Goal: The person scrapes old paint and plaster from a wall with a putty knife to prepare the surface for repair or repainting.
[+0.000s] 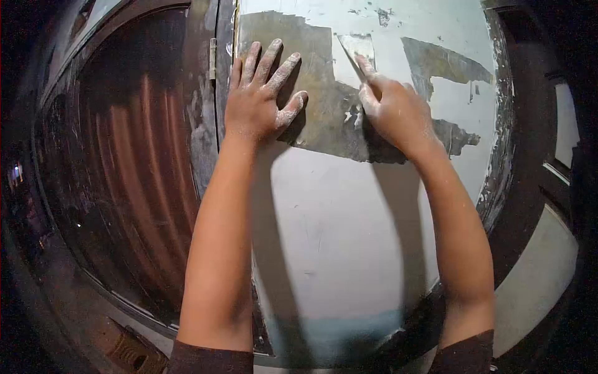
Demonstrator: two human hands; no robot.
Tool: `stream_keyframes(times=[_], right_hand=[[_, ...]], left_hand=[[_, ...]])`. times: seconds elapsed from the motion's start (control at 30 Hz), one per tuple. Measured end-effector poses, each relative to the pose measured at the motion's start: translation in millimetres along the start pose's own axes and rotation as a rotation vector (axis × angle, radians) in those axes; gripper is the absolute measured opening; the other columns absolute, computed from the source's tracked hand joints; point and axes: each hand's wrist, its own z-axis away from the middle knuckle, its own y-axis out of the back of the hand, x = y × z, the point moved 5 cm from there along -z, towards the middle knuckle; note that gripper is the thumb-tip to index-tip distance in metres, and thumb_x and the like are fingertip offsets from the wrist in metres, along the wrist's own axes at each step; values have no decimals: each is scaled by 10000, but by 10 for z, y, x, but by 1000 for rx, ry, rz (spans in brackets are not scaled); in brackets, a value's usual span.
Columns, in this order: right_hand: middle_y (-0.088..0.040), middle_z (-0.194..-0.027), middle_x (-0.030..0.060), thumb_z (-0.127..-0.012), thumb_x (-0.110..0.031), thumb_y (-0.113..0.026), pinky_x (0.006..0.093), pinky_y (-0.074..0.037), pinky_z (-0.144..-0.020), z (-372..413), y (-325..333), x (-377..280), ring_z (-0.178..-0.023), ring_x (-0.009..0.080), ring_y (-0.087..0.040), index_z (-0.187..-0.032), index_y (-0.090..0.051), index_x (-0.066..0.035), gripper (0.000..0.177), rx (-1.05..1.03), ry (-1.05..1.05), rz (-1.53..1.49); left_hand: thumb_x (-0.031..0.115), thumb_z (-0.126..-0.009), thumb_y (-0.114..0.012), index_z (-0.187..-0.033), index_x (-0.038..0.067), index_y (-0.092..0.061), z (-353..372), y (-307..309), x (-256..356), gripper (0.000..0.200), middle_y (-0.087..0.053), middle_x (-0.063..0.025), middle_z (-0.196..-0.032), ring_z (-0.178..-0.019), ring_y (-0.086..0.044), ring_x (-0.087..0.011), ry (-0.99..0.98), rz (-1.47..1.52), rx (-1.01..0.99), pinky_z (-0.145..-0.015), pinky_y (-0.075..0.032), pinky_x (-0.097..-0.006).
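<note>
My left hand [261,100] lies with fingers spread on a bare, grey-brown patch [314,87] of the panel, its fingertips covered in whitish dust. To the right, my right hand [395,106] is closed round a flat scraper [358,53], the index finger stretched along it. The scraper's blade touches the panel near the edge between the bare patch and the pale coating. Pale coating covers the lower panel [336,224], and more dark bare areas [448,62] show to the right of my right hand.
A metal hinge [212,59] sits on the panel's left edge. Further left is a dark-framed window [87,156] with a reddish-brown curtain [137,149] behind it. A dark frame with pale panes [542,268] stands at the right. Worn, flaking paint runs down the panel's right edge.
</note>
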Motion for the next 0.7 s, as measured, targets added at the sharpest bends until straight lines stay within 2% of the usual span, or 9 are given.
stream_keyframes(times=[0.03, 0.1, 0.23, 0.33, 0.4, 0.43, 0.57, 0.67, 0.7], right_hand=[[-758, -983, 188, -1006, -331, -537, 574, -554, -854, -93, 56, 0, -948, 442, -714, -1190, -692, -128, 315, -54, -39, -28], [-756, -999, 202, -1005, -333, -541, 561, -558, -840, -64, -28, 62, -950, 428, -719, -1285, -684, -156, 361, -45, -17, -7], [-719, -834, 221, -1007, -356, -542, 575, -563, -758, 556, -137, -41, -827, 438, -713, -1557, -476, -342, 555, -166, -87, 90], [-726, -845, 218, -1004, -335, -535, 574, -558, -772, 503, -159, -51, -843, 437, -716, -1550, -491, -325, 549, -176, -120, 113], [-742, -890, 216, -1001, -320, -531, 571, -553, -805, 149, -120, -18, -877, 433, -717, -1533, -516, -305, 533, 75, 42, 24], [-754, -957, 211, -1000, -308, -525, 566, -548, -840, 19, 23, -96, -912, 426, -716, -1501, -560, -259, 504, -19, -44, -17], [-756, -949, 202, -994, -316, -530, 531, -572, -825, -39, -6, 15, -888, 421, -725, -1481, -587, -221, 499, -2, -31, -55], [-744, -838, 214, -987, -348, -562, 508, -602, -727, 462, -143, -48, -762, 399, -736, -1582, -459, -275, 608, -62, -10, 139], [-735, -804, 224, -983, -347, -569, 508, -615, -780, 510, -249, -15, -772, 376, -753, -1599, -429, -292, 634, -53, 7, 96]], left_hand=[[559, -930, -645, -1544, 327, -516, -20, 16, -2, 668, -369, -43, -1681, -1549, -304, -361, -16, 1, 10, -1269, -191, -559], [564, -927, -649, -1532, 324, -532, -24, 28, 3, 661, -382, -43, -1674, -1541, -318, -365, -13, 11, 11, -1265, -199, -558], [555, -928, -648, -1527, 327, -536, -12, 23, 14, 652, -378, -38, -1676, -1544, -315, -359, 7, 16, 6, -1266, -199, -549], [552, -931, -644, -1532, 333, -529, -16, 25, 1, 650, -367, -36, -1682, -1550, -305, -357, 4, 28, 13, -1272, -187, -549], [551, -933, -640, -1540, 338, -517, -10, 9, -6, 654, -358, -35, -1687, -1555, -296, -354, 2, 33, 4, -1278, -174, -547], [551, -933, -640, -1540, 338, -517, -11, 10, -5, 654, -358, -35, -1687, -1555, -296, -354, 2, 31, 5, -1278, -174, -547], [555, -935, -638, -1534, 336, -525, -7, 5, -3, 648, -362, -37, -1685, -1553, -298, -354, 4, 20, 4, -1278, -176, -546], [556, -933, -642, -1517, 319, -549, -20, 19, 9, 637, -373, -39, -1677, -1545, -309, -353, 11, 21, 7, -1275, -189, -547], [560, -929, -647, -1521, 309, -547, -14, 24, 16, 651, -369, -47, -1679, -1546, -303, -368, 4, 16, 7, -1275, -190, -545]])
